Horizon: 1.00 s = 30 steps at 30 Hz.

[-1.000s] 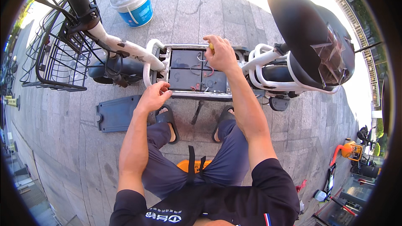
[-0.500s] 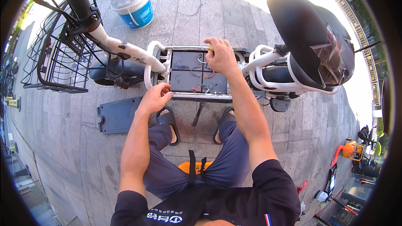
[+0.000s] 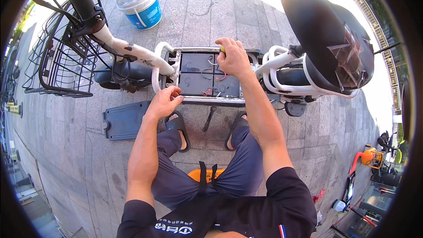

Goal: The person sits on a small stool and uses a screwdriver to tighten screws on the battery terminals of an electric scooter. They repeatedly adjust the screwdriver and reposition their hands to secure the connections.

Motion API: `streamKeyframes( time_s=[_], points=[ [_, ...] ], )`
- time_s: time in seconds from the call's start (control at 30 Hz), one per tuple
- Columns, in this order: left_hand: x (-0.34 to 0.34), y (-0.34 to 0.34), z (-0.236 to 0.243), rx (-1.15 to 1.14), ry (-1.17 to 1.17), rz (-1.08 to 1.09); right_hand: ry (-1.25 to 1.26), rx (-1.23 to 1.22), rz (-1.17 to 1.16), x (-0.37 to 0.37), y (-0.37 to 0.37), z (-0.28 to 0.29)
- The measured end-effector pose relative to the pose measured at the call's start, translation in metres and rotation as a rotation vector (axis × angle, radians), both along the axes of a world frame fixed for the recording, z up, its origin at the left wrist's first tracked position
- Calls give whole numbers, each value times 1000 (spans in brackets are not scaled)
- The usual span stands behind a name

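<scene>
On grey stone paving [image 3: 211,9] in bright sun, an electric bicycle's open battery compartment [image 3: 207,75] lay between white frame tubes, ahead of the seated person's knees. The left hand [image 3: 164,102] rested on its near left edge, fingers loosely curled and holding nothing visible. The right hand [image 3: 233,57] was closed over a yellow-tipped tool [image 3: 223,49] at the far edge, mostly hidden. A grey cover panel [image 3: 128,120] lay left; the wire basket [image 3: 57,66] was cut off.
</scene>
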<state>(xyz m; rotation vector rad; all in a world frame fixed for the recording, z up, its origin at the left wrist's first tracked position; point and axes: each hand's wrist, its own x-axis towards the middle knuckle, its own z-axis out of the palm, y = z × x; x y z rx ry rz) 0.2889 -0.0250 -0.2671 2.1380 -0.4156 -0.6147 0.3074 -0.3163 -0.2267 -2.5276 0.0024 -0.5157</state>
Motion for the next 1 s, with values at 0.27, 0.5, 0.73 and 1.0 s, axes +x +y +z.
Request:
streamKeyframes(
  time_s=[0.27,0.5,0.73,1.0],
  points=[
    [-1,0,0,18,10,0,71,-22,42,-1,-2,7],
    [-1,-2,3,40,-2,-25,115,39,8,-2,1,2],
    [-2,-5,6,49,6,-20,67,-4,15,-2,1,3],
    [-1,-5,6,40,6,-27,55,-22,5,-4,0,-1]
  ],
)
